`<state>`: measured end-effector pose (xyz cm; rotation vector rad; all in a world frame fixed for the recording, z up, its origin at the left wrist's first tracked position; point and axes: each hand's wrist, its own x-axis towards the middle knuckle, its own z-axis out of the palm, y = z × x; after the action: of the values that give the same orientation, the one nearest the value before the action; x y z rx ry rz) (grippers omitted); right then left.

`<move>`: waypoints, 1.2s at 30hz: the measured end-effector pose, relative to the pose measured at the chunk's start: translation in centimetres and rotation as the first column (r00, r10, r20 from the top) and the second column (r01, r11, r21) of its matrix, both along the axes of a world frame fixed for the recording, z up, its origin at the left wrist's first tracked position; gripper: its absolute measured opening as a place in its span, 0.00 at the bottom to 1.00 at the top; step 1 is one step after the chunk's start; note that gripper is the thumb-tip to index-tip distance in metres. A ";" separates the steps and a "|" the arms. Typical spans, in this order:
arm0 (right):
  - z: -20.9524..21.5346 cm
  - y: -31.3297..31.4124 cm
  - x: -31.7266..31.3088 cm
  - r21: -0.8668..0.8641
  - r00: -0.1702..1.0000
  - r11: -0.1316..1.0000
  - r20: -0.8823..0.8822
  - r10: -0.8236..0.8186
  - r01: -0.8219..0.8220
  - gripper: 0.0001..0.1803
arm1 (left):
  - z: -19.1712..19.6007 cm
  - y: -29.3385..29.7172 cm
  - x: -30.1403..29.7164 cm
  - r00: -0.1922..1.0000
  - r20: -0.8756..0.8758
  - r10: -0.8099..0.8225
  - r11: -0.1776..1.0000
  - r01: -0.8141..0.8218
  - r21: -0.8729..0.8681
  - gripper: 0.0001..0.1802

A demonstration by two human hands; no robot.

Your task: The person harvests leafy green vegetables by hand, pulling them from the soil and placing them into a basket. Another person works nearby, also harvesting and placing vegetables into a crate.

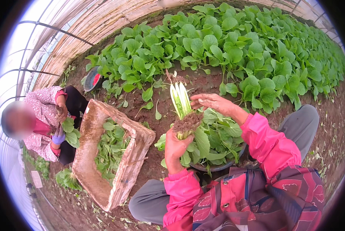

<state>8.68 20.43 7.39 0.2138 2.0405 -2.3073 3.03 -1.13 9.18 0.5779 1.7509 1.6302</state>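
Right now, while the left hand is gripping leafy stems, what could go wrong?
The soil clump above the left hand may crumble and dirty the leafy greens heaped in the basin. Also, some leaves overhang the basin's rim, so a careless bump might knock them onto the bare ground.

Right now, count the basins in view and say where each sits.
2: one basin beside the growing crop's left edge, with something red inside; a second basin at lower centre, partly covered by leafy greens. Others may be hidden.
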 end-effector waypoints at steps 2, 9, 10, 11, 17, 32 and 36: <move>0.0 -3.0 -1.6 -0.299 0.982 0.946 -0.097 -0.161 0.125 0.28 | 0.8 1.2 0.7 0.997 0.072 -0.004 0.994 -0.004 0.111 0.20; 1.5 -0.2 -2.2 -0.329 0.957 0.925 -0.149 -0.250 0.190 0.19 | -1.7 2.6 0.5 0.964 0.261 0.058 0.903 -0.162 0.398 0.22; 2.6 0.2 -1.9 -0.306 0.972 0.939 -0.123 -0.201 0.155 0.21 | -1.8 2.3 0.1 0.940 0.321 0.113 0.889 -0.240 0.391 0.23; 3.5 0.6 -1.2 -0.165 0.980 0.976 -0.114 -0.162 0.142 0.21 | -3.1 2.2 -0.4 0.912 0.393 0.121 0.862 -0.293 0.413 0.24; 5.3 -3.7 0.1 0.272 0.997 0.959 -0.007 0.079 -0.074 0.16 | -5.6 3.7 -0.5 0.773 0.631 0.067 0.727 -0.470 0.500 0.24; 0.3 -5.5 -1.3 0.902 0.984 0.401 0.176 -0.001 -0.161 0.22 | -8.6 4.5 -1.0 0.783 0.542 0.304 0.685 -0.575 0.447 0.18; -1.7 -5.0 -1.4 0.779 0.999 0.627 -0.028 0.039 -0.003 0.25 | -7.9 5.1 -0.4 0.761 0.516 0.392 0.629 -0.631 0.454 0.17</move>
<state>7.32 15.43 5.69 0.1611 2.9084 -1.2331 2.63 3.95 1.32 -0.0283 1.1215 2.5677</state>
